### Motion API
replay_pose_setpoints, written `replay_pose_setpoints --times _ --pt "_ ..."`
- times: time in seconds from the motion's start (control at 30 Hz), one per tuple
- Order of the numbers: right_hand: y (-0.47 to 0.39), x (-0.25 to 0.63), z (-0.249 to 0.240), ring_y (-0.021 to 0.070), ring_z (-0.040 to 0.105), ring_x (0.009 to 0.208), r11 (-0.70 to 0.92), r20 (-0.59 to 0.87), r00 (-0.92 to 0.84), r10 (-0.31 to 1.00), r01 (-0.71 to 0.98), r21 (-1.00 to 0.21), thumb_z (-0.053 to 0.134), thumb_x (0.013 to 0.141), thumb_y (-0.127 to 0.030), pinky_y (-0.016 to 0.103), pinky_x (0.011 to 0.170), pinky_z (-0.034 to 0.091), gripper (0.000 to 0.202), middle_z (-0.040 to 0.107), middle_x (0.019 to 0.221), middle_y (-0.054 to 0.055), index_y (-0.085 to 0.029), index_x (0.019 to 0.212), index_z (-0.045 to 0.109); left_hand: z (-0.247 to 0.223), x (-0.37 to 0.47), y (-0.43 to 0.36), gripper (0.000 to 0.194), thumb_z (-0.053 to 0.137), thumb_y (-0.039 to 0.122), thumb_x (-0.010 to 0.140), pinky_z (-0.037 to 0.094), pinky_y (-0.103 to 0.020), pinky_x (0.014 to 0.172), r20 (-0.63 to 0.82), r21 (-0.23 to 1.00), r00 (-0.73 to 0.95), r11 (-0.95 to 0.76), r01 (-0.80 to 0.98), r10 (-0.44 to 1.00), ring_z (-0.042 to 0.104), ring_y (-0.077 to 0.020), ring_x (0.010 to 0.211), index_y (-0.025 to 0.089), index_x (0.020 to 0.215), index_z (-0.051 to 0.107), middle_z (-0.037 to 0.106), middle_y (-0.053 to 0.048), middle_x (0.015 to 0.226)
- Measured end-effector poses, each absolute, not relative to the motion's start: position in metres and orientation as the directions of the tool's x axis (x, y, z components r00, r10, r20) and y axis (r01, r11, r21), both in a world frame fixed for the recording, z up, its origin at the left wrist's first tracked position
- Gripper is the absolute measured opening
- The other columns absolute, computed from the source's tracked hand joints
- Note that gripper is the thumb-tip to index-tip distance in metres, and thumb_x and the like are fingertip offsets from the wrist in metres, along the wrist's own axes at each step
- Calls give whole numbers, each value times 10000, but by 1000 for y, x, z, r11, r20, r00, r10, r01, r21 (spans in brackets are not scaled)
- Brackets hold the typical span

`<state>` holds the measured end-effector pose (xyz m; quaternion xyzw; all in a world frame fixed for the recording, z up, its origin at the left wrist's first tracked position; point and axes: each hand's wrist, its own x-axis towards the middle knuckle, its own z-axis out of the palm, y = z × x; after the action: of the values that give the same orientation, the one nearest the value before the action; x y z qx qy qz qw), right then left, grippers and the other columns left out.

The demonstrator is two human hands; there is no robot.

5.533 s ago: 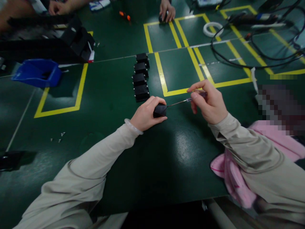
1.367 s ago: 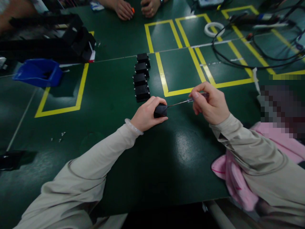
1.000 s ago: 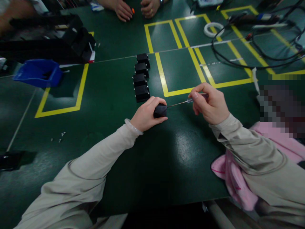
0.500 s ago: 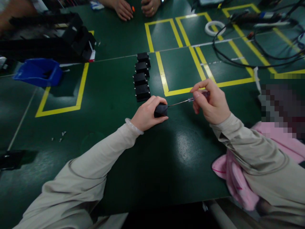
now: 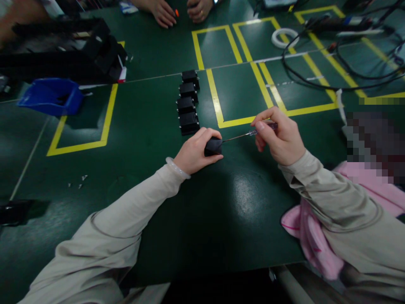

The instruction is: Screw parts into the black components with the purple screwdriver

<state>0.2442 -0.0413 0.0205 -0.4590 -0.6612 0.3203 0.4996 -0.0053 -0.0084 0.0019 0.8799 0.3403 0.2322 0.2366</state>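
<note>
My left hand [image 5: 200, 151] is closed around a small black block [image 5: 213, 146] on the green table, fingers over its far side and thumb on the near side. In my right hand [image 5: 280, 135] is a screwdriver [image 5: 252, 132] with a see-through handle, held between thumb and fingers. Its thin shaft points left, and the tip meets the right side of the block; the exact contact spot is too small to make out. Just beyond my left hand, several similar black blocks [image 5: 189, 122] stand in a row, with small shiny screws at their sides.
A few loose screws [image 5: 80, 185] lie at left. Farther back are a blue bin [image 5: 52, 97] and a black rack [image 5: 63, 55]. Another person's hands [image 5: 164, 12] rest at the far edge. A tape roll [image 5: 284, 38], black cable [image 5: 316, 84] and pink cloth [image 5: 319, 240] are at right.
Almost nothing differs. The screwdriver handle and the fingers of my right hand have shifted very slightly; my left hand and the block stay in place.
</note>
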Motion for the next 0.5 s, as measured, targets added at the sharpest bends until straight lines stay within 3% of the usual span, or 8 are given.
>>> replay_pose_setpoints --times 0.1,0.3,0.5 --pt "-41 245 20 87 439 325 359 351 -81 933 293 -886 587 976 -542 260 342 334 326 398 438 -96 -247 844 548 2 -5 -9 406 790 249 822 508 -366 919 244 574 660 -654 492 710 620 -218 1049 187 1149 558 625 -63 1141" --pt "-40 245 20 97 494 361 388 383 -76 921 284 -877 621 964 -516 269 360 356 275 502 503 -78 -254 929 546 2 -5 -8 402 786 243 825 506 -370 926 244 575 662 -655 490 709 618 -218 1048 184 1151 558 624 -65 1137" --pt "-40 245 20 98 484 360 392 385 -87 919 307 -867 597 976 -523 274 369 360 279 493 483 -75 -260 898 541 3 -5 -9 405 788 243 826 507 -368 925 244 570 665 -659 491 706 619 -218 1051 183 1156 560 624 -65 1139"
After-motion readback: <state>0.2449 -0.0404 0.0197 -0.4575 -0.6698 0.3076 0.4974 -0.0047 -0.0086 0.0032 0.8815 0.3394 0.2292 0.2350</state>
